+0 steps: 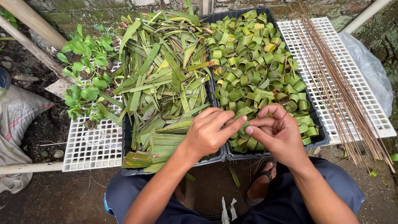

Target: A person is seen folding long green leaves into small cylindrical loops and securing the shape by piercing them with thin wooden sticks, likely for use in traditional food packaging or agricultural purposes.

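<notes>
**Leaf ring pinched between both hands**

Leaf strip [243, 120], green and curled into a ring, sits low in the centre of the frame, and we see both hands closed on it. Our left hand [209, 132] pinches it from the left with thumb and forefinger; our right hand [275, 132] grips it from the right and also holds a thin brown stick [282, 119] between its fingers. Just behind the hands, a black tray [321, 141] is heaped with finished leaf rings [253, 62]. Left of it, a second black tray [126, 137] holds flat cut leaves [166, 79]. Both rest on a white slatted surface [89, 149]. A bundle of long brown sticks [336, 87] lies at the right, small green plants [87, 70] at the upper left.
</notes>
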